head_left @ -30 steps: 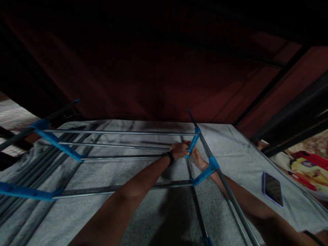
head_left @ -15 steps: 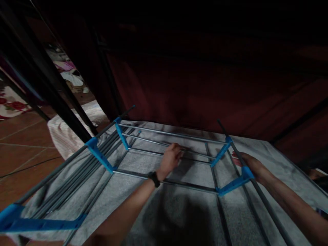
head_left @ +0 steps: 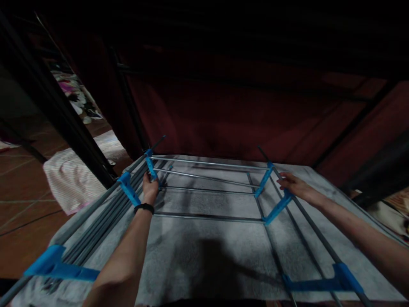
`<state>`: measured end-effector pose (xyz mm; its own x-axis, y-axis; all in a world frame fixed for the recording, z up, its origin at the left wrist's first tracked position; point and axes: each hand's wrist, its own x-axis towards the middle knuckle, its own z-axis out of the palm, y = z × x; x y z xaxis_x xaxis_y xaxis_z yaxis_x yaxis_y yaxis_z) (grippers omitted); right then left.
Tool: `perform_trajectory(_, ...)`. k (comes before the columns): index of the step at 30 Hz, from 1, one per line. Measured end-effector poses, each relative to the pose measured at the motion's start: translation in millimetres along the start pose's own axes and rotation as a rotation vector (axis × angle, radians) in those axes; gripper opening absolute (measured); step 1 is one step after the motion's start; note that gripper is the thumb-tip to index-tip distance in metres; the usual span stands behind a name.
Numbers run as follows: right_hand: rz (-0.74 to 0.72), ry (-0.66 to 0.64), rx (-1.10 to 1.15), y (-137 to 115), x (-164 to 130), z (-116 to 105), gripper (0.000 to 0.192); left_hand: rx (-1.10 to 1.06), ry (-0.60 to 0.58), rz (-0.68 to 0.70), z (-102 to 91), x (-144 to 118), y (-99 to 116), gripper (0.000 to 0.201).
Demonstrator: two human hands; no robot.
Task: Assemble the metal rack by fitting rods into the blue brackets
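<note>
A frame of grey metal tubes and blue plastic connectors lies on a pale grey cloth. At its far left corner my left hand point(head_left: 149, 187), with a black band on the wrist, closes its fingers about a blue connector point(head_left: 150, 163); some fingers are hidden behind it. On the other side my right hand point(head_left: 295, 187) has its fingers curled over the right side tube point(head_left: 316, 230), just above a blue connector point(head_left: 278, 209). Thin cross rods point(head_left: 207, 163) span between the two sides; one point(head_left: 204, 177) runs at a slant.
Several loose grey tubes point(head_left: 105, 226) lie bundled along the left side. The grey cloth point(head_left: 191, 243) covers the surface beneath. Behind hangs a dark red curtain point(head_left: 207, 123). A dark post point(head_left: 73, 123) and a striped cloth point(head_left: 76, 175) are at left, above a tiled floor point(head_left: 22, 217).
My left hand has moved left from the middle cross rods to the far left connector. My right hand has shifted slightly left onto the side tube. The view has shifted a little.
</note>
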<state>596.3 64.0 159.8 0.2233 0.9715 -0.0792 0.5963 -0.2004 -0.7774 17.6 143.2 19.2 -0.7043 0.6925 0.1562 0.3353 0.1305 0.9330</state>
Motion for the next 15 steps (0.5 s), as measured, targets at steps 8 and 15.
perform_trajectory(8, 0.024, -0.003, -0.185, -16.2, -10.1, 1.8, 0.054, 0.126, -0.043, 0.027, 8.4, 9.5, -0.3, 0.009)
perform_trajectory(15, 0.031, 0.047, -0.423, -8.2, -18.9, -22.4, 0.057, 0.187, -0.084, 0.004, 5.3, -34.1, 16.0, 0.006)
